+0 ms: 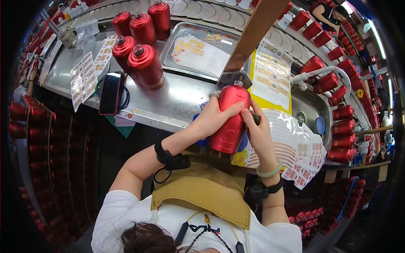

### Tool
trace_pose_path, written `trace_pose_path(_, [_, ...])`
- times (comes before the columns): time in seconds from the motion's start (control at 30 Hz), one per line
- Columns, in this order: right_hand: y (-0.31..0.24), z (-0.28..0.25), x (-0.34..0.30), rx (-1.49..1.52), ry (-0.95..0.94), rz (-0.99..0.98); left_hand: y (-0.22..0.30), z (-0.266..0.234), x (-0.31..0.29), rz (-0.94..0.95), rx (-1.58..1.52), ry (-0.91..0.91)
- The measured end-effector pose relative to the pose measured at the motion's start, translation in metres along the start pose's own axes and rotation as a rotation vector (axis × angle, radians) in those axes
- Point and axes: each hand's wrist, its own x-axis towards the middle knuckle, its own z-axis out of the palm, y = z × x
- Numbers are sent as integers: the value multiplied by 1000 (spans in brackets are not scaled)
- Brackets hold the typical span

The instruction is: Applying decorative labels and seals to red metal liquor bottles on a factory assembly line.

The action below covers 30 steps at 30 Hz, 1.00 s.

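Note:
A shiny red bottle (225,137) with a clear neck is held in front of me, its neck pointing away and its base toward me. My left hand (215,117) is closed around its left side, thumb across the front. On the other side, my right hand (259,135) is also closed, with its thumb pressed on the bottle near the left thumb. A small dark object (256,119) shows between the right thumb and fingers; I cannot make out its kind. Printed sticker sheets (283,134) lie beside my right hand.
Several red bottles (145,67) stand on the metal bench at the back left, near a phone (110,93). A metal tray (168,52) holds gold stickers. A wooden post (253,36) rises beyond my hands. The sink (312,99) and more bottles (342,126) are at right.

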Motion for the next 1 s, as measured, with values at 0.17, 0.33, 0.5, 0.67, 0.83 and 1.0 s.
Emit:
trace_pose_path(0.17, [21, -10, 20, 62, 22, -98, 8, 3, 15, 64, 184, 19])
trace_pose_path(0.33, [16, -63, 71, -424, 73, -271, -6, -29, 29, 550, 548, 372])
trace_pose_path(0.5, [-28, -53, 181, -835, 24, -588, 13, -90, 86, 296, 1169, 362])
trace_pose_path(0.67, [-16, -24, 297, -1088, -333, -859, 16, -93, 140, 190, 1444, 348])
trace_pose_path(0.83, [-16, 0, 326, -1257, -346, -798, 16, -104, 152, -36, 1550, 307])
trace_pose_path(1.0, [1, -43, 323, -1498, -418, -787, 5, -92, 126, 43, 1613, 278])
